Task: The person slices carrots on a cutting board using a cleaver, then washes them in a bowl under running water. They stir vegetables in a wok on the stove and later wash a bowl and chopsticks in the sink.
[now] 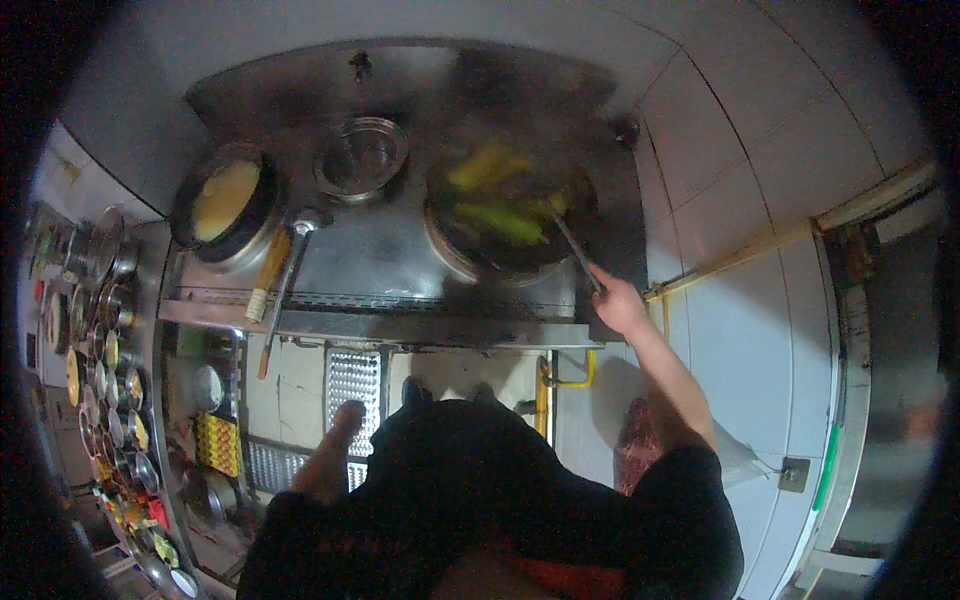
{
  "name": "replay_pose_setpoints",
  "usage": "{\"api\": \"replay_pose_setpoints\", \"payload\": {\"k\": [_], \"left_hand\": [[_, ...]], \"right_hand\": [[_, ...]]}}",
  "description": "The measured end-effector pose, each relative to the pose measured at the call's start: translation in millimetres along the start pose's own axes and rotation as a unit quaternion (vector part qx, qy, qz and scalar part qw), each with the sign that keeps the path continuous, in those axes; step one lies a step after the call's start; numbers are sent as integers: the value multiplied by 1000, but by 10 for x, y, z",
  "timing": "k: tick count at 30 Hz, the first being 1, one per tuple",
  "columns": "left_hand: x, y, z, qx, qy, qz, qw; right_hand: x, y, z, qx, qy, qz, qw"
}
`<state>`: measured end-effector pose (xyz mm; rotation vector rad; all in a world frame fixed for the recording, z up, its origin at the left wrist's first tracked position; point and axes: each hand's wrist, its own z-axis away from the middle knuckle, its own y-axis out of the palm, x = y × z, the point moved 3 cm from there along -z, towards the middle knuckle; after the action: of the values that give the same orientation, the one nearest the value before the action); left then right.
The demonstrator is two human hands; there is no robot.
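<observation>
My right hand point(621, 301) grips the handle of a long metal cooking utensil point(576, 244). The utensil's far end reaches into a large dark wok point(517, 259) on the right of the stainless steel range. Blurred pieces of green and yellow food point(499, 221) lie in the wok, and haze hangs over it. Low on my left side, my left hand point(349, 421) hangs above the floor, away from the range. Its fingers are too dark and small to make out.
A second wok point(266, 217) holds pale yellow contents at the left; a round metal pot point(361, 191) sits between the woks. A bamboo wok brush point(268, 277) and a ladle point(289, 289) lie on the steel range point(375, 247). Eggs point(217, 444) and many bowls point(116, 390) stand left.
</observation>
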<state>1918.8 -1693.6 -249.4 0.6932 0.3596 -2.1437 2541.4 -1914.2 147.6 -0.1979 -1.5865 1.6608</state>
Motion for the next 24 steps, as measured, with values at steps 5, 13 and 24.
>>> {"api": "replay_pose_setpoints", "payload": {"k": [5,13,24], "left_hand": [[74,-28,-86,-10,3,-163,987],[314,8,194,-41,-68,-105,991],[412,-95,-70,33,-47,20,998]], "right_hand": [[236,-65,-249,-58,2,-8,998],[809,141,-679,-1,-67,155,986],[627,-382,-140,21,-78,245,966]]}}
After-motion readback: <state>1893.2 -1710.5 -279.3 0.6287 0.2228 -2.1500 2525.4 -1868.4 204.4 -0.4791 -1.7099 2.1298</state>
